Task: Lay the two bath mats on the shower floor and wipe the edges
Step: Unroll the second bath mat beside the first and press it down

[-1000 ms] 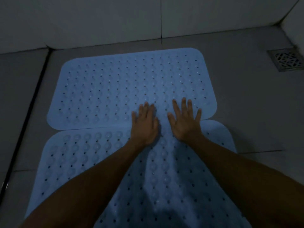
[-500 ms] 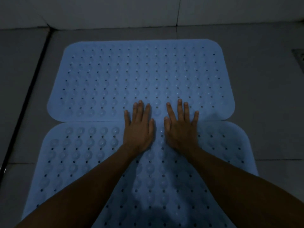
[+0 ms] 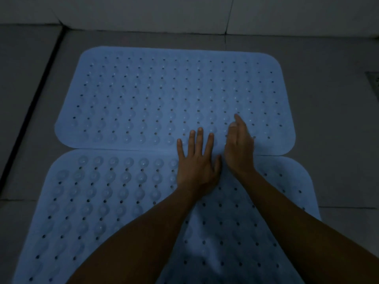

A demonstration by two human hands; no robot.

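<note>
Two light blue perforated bath mats lie flat on the grey shower floor, long edges meeting. The far mat (image 3: 160, 99) sits near the wall; the near mat (image 3: 98, 201) reaches to the bottom of the view, partly hidden by my forearms. My left hand (image 3: 195, 165) presses flat, fingers spread, across the seam between the mats. My right hand (image 3: 239, 144) is beside it, tipped up onto its little-finger edge with straight fingers over the far mat, holding nothing.
A white tiled wall (image 3: 143, 13) runs along the back. A dark groove (image 3: 34, 103) cuts the floor on the left. The corner of a metal floor drain (image 3: 374, 79) shows at the right edge. Bare grey floor (image 3: 328, 119) surrounds the mats.
My right hand has lifted from flat on the seam and turned onto its side, shifting forward over the far mat. My left hand stays pressed on the seam. The view drifted slightly.
</note>
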